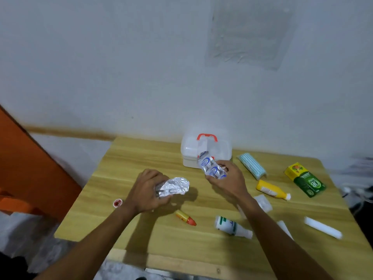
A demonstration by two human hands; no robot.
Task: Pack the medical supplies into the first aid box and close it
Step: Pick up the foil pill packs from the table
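Observation:
A white first aid box point(189, 150) with a red handle stands shut at the back of the wooden table point(161, 245). My left hand point(147, 190) grips a crumpled silver foil strip point(175, 186) just above the table. My right hand point(228, 178) holds up a silver and blue blister strip point(210, 165) in front of the box. Loose supplies lie around: a small yellow tube with a red cap point(185, 217), a white bottle with green print point(232, 226), a yellow bottle point(271, 189), a green and yellow carton point(305, 179).
A pale blue mask pack point(251, 165) lies right of the box. A white roll point(323, 230), a clear packet point(263, 202) and a small red-centred cap point(117, 203) also lie on the table. An orange panel point(26, 168) stands at the left. The wall rises right behind the table.

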